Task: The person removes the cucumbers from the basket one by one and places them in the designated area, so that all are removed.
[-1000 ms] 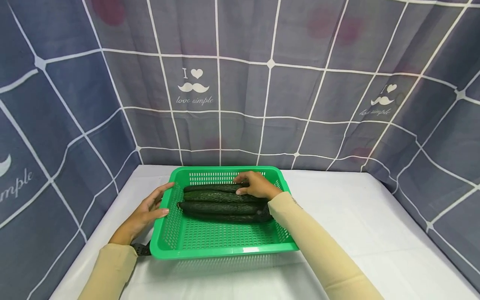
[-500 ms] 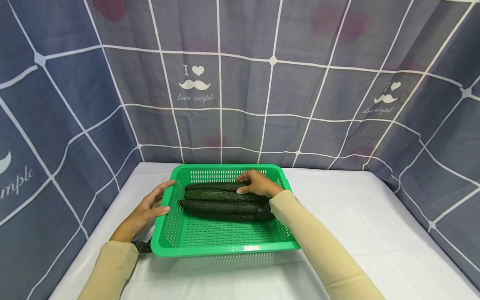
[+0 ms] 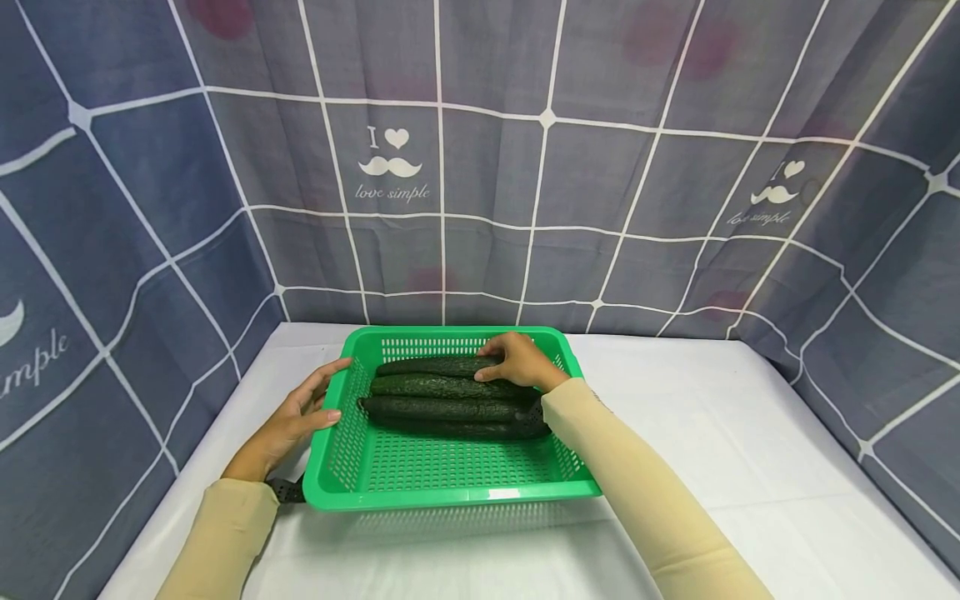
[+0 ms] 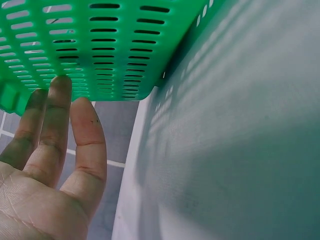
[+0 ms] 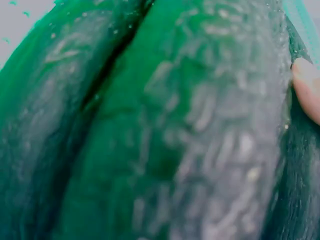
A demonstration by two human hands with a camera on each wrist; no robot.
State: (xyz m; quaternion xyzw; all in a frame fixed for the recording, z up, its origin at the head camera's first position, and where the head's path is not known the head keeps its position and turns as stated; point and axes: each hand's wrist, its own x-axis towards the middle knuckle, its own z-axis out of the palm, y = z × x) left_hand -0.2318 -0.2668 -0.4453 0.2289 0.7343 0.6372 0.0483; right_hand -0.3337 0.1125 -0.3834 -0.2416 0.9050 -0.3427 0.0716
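Note:
Dark green cucumbers lie side by side in a green basket (image 3: 450, 498). At the back of the row, my right hand (image 3: 520, 362) pinches the rearmost cucumber (image 3: 420, 367) near its right part, thumb in front and fingers behind. The right wrist view has a bumpy cucumber (image 5: 200, 125) close up, a fingertip (image 5: 307, 90) at its right edge. My left hand (image 3: 285, 425) is at the basket's left side, thumb and fingers spread along the rim. In the left wrist view, nearly straight fingers of the left hand (image 4: 55, 165) touch the slotted outer wall (image 4: 105, 47).
The basket stands on a white-covered table (image 3: 675, 417). A grey curtain (image 3: 487, 183) with white grid lines rises behind it and on both sides. A black wrist strap (image 3: 287, 491) lies beside the basket's front left corner.
The rearmost cucumber has risen slightly and shifted a little right with my right hand. My left hand keeps its place at the basket's side. The head view has tilted slightly.

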